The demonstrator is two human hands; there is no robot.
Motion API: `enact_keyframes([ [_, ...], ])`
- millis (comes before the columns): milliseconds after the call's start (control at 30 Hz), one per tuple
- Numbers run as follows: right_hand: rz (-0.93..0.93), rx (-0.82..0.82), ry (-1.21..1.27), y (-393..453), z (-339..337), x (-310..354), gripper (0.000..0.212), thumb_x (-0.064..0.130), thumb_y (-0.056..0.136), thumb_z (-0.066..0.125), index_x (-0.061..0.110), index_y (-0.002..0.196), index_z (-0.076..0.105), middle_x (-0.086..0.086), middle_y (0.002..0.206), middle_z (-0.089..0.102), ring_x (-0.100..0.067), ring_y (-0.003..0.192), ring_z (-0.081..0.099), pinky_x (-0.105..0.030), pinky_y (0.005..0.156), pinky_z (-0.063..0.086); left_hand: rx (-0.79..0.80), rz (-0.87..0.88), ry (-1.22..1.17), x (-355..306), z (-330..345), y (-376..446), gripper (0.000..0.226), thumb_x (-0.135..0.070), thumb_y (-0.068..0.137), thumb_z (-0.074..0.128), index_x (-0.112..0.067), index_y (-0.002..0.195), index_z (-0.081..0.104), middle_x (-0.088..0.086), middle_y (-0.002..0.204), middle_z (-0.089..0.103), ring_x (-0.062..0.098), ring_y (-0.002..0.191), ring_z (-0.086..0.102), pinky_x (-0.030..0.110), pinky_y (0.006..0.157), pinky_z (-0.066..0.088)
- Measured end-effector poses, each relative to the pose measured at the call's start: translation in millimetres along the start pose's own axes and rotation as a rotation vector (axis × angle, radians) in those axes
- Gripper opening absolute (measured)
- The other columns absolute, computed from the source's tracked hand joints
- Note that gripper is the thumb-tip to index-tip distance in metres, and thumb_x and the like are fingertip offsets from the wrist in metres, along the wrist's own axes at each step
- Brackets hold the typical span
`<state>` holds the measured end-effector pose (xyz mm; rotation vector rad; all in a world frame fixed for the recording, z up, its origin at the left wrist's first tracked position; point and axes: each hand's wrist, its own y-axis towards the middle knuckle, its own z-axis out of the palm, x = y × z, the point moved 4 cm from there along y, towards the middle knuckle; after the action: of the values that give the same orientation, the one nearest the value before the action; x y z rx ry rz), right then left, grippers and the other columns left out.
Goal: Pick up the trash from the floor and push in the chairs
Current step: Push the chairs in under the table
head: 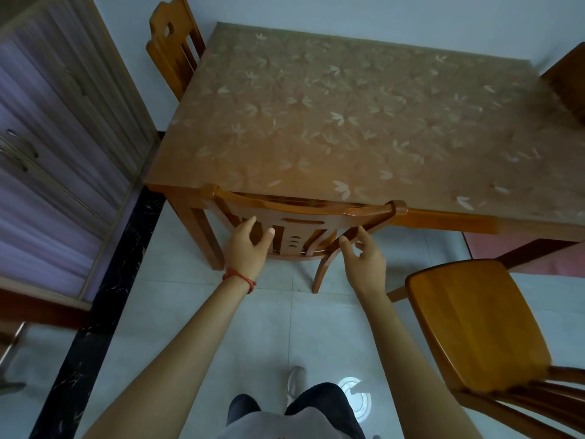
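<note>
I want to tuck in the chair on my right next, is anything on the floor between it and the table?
Nothing visible blocks it. The pulled-out chair faces bare pale tile up to the table. A pinkish mat lies under the table's right end; whether the legs would catch on it is unclear.

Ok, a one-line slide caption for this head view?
Both hands, left hand and right hand, open at the tucked-in chair's backrest; a second chair stands pulled out.
</note>
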<state>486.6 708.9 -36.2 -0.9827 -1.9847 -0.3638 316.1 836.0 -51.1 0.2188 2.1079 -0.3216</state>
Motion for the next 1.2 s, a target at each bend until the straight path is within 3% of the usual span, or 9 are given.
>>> enact_keyframes([
  [100,-0.021,-0.016,-0.169,-23,-1,-15,0.053,0.038,0.091,0.049,0.016,0.138,0.037,-0.006,0.141,0.046,-0.021,0.13,0.041,-0.039,0.105,0.036,0.062,0.153,0.182,4,0,-16,0.055,-0.031,0.088,0.055,-0.008,0.135,0.04,0.013,0.143,0.039,0.026,0.133,0.033,0.04,0.108,0.031],
  [267,-0.046,-0.02,-0.383,-72,-5,-40,0.057,0.041,0.093,0.044,0.014,0.141,0.031,-0.008,0.149,0.033,-0.022,0.139,0.026,-0.036,0.112,0.024,0.175,0.329,0.368,7,6,-49,0.058,-0.032,0.089,0.053,-0.009,0.139,0.034,0.012,0.147,0.033,0.027,0.136,0.026,0.037,0.11,0.024],
  [433,0.036,-0.046,-0.476,-121,-17,-65,0.059,0.044,0.093,0.04,0.015,0.143,0.027,-0.007,0.152,0.028,-0.024,0.141,0.022,-0.041,0.115,0.021,0.3,0.503,0.498,10,19,-88,0.059,-0.034,0.09,0.051,-0.008,0.139,0.032,0.011,0.148,0.031,0.027,0.138,0.023,0.036,0.111,0.02],
  [600,0.143,-0.079,-0.516,-167,-36,-90,0.06,0.048,0.093,0.036,0.019,0.144,0.024,-0.004,0.154,0.024,-0.024,0.141,0.021,-0.041,0.114,0.02,0.397,0.622,0.564,14,37,-124,0.058,-0.036,0.089,0.05,-0.006,0.137,0.037,0.014,0.145,0.036,0.029,0.136,0.028,0.041,0.109,0.025],
  [867,0.275,-0.251,-0.472,-239,-76,-131,0.057,0.043,0.092,0.044,0.014,0.139,0.036,-0.01,0.147,0.037,-0.03,0.136,0.033,-0.046,0.109,0.03,0.533,0.838,0.596,4,77,-189,0.051,-0.026,0.086,0.058,-0.003,0.13,0.045,0.017,0.14,0.043,0.032,0.132,0.035,0.043,0.104,0.03],
  [1200,0.46,-0.441,-0.438,-359,-139,-193,0.054,0.037,0.093,0.046,0.013,0.14,0.035,-0.011,0.147,0.038,-0.029,0.136,0.032,-0.041,0.108,0.03,0.74,1.072,0.615,-12,138,-311,0.055,-0.031,0.09,0.051,-0.006,0.137,0.036,0.014,0.147,0.034,0.03,0.137,0.026,0.04,0.11,0.023],
])
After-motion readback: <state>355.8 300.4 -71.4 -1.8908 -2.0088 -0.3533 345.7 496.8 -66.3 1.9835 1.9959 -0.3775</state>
